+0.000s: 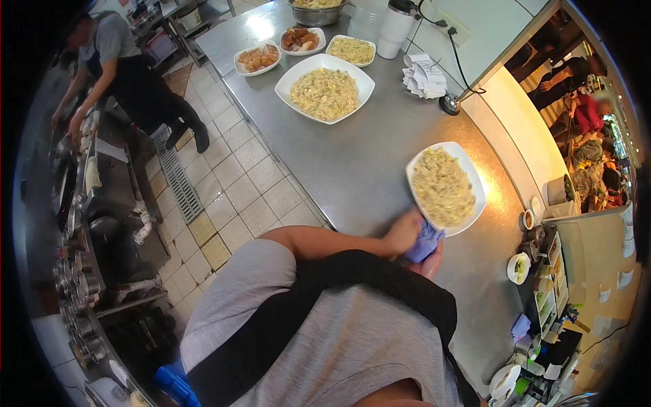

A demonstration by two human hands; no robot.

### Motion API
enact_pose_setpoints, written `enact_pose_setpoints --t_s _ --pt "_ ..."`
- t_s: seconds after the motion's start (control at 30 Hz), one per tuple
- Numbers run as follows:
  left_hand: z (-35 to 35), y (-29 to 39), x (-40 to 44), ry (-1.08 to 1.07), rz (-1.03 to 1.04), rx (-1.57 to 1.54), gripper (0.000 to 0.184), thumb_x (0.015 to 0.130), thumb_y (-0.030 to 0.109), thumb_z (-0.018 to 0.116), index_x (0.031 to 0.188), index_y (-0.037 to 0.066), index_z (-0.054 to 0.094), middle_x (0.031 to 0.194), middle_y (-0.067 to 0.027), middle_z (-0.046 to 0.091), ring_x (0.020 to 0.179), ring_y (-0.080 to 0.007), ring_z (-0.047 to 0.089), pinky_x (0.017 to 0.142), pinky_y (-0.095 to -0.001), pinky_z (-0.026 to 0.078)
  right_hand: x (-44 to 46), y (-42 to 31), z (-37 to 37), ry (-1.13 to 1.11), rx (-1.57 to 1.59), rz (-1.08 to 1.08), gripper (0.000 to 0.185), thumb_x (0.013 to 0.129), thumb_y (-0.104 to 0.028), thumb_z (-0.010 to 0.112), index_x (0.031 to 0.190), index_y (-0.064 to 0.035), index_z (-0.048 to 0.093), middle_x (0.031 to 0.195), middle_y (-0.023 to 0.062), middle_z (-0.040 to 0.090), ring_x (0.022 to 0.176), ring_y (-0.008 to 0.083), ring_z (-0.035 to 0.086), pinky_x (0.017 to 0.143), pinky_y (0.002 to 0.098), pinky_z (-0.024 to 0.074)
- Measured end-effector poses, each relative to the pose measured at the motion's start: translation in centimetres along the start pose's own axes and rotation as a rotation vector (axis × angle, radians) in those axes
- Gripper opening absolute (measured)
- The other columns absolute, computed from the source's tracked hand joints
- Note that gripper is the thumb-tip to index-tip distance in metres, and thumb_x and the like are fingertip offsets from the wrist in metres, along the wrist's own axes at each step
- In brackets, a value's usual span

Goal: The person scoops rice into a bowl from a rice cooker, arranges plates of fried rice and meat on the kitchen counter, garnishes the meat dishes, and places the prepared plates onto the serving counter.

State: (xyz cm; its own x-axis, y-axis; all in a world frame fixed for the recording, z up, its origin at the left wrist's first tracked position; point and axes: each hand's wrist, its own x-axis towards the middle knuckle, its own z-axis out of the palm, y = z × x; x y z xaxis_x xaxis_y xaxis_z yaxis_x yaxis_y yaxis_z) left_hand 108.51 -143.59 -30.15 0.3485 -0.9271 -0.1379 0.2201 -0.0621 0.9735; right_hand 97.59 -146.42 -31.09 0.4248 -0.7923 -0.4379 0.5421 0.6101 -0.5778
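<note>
The purple cloth was bunched at the near rim of the nearer bowl, which was set on the steel counter and filled with fried rice. The cloth was gripped from below by the right hand; the left hand was blurred against its other side, so whether its fingers were clamped or merely laid there could not be told. The cloth was apparently gathered small so that the rim could be met and the rice avoided. The nearer bowl was placed close to the body, presumably for the reach of both hands.

Beyond the nearer bowl and to its left, a second bowl was grouped with golden fried pieces, browned pieces and yellow rice, perhaps so that elbow room was given. Just beyond the nearer bowl, a desk bell was set near paper slips, likely for easy access; farther beyond, a tumbler was stood upright. Well to the left of the nearer bowl, across the tiled floor, a co-worker was seen bent over the cooking station.
</note>
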Motion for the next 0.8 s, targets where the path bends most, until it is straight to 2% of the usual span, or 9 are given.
enact_pose_setpoints --t_s 0.1,0.13,0.2,0.23,0.27,0.37,0.43,0.53,0.8 --pt "-2.2 3.0 -0.3 -0.254 0.341 0.279 0.027 0.089 0.008 0.05 0.114 0.004 0.058 0.117 -0.0144 0.054 0.112 -0.0221 0.05 0.097 -0.0331 0.039 -0.5 -0.5 1.8 -0.095 0.138 0.032 0.042 0.096 -0.034 0.034 0.122 -0.0051 0.05 0.116 0.0109 0.059 0.105 0.0243 0.057 0.092 0.0355 0.0458" --pt "-4.1 5.3 -0.2 -0.22 0.324 0.144 0.023 0.089 0.01 0.051 0.11 0.004 0.06 0.121 -0.0154 0.053 0.117 -0.0255 0.048 0.1 -0.0348 0.036 0.4 -0.5 0.3 -0.218 0.102 0.006 0.041 0.096 -0.032 0.037 0.123 -0.004 0.05 0.118 0.0108 0.057 0.106 0.0258 0.057 0.091 0.0384 0.047" --pt "-10.7 9.3 1.6 -0.002 0.632 0.479 0.025 0.088 0.012 0.052 0.111 0.005 0.059 0.127 -0.0152 0.05 0.12 -0.0288 0.045 0.102 -0.0375 0.033 -0.4 -1.1 2.1 -0.194 0.023 0.013 0.041 0.095 -0.031 0.039 0.124 -0.0043 0.049 0.119 0.0115 0.057 0.106 0.0272 0.057 0.089 0.042 0.0478" --pt "-14.5 10.4 3.3 0.234 0.766 0.597 0.033 0.083 0.012 0.057 0.115 0.005 0.058 0.12 -0.0169 0.054 0.115 -0.0328 0.048 0.101 -0.0414 0.035 -0.7 -1.3 2.9 -0.184 -0.017 0.016 0.04 0.095 -0.031 0.04 0.124 -0.0045 0.049 0.119 0.0118 0.056 0.105 0.0279 0.057 0.089 0.0438 0.0482" --pt "-18.0 13.0 4.2 0.378 0.639 0.624 0.034 0.081 0.012 0.059 0.113 0.003 0.058 0.123 -0.0181 0.052 0.118 -0.0333 0.044 0.102 -0.0441 0.033 -0.2 -1.1 2.6 -0.179 -0.02 0.039 0.04 0.095 -0.03 0.041 0.125 -0.005 0.048 0.12 0.0122 0.056 0.106 0.0286 0.056 0.087 0.0452 0.0486" --pt "-30.6 13.1 9.2 1.023 0.57 1.066 0.044 0.081 0.018 0.06 0.121 0.001 0.052 0.132 -0.025 0.041 0.123 -0.0378 0.038 0.103 -0.043 0.031 0.9 -0.1 1.9 -0.128 -0.054 0.081 0.04 0.094 -0.029 0.042 0.127 -0.0054 0.046 0.123 0.013 0.054 0.106 0.0309 0.056 0.084 0.0477 0.0499" --pt "-37.6 10.7 11.7 1.095 0.286 0.944 0.045 0.081 0.015 0.058 0.124 0.002 0.05 0.128 -0.0242 0.047 0.121 -0.0365 0.043 0.102 -0.041 0.034 0.8 1.1 3.9 -0.038 -0.093 0.053 0.043 0.095 -0.03 0.042 0.129 -0.0039 0.043 0.123 0.0133 0.054 0.104 0.0325 0.056 0.082 0.0472 0.0509" --pt "-39.1 9.9 10.9 0.779 0.135 0.629 0.046 0.082 0.012 0.054 0.126 0.002 0.049 0.123 -0.0231 0.053 0.117 -0.0349 0.049 0.099 -0.0386 0.037 2.7 2.6 5.0 -0.105 -0.083 0.12 0.041 0.093 -0.022 0.046 0.132 -0.011 0.04 0.126 0.0109 0.05 0.107 0.0308 0.054 0.085 0.0494 0.049" --pt "-32.9 4.3 6.6 0.59 0.255 0.424 0.042 0.085 0.009 0.051 0.126 0.003 0.05 0.122 -0.0202 0.056 0.114 -0.0293 0.054 0.096 -0.0328 0.04 10.2 6.8 9.9 -0.128 -0.053 -0.088 0.044 0.094 -0.02 0.045 0.136 -0.0096 0.037 0.129 0.0103 0.049 0.114 0.0266 0.051 0.093 0.0405 0.0448"
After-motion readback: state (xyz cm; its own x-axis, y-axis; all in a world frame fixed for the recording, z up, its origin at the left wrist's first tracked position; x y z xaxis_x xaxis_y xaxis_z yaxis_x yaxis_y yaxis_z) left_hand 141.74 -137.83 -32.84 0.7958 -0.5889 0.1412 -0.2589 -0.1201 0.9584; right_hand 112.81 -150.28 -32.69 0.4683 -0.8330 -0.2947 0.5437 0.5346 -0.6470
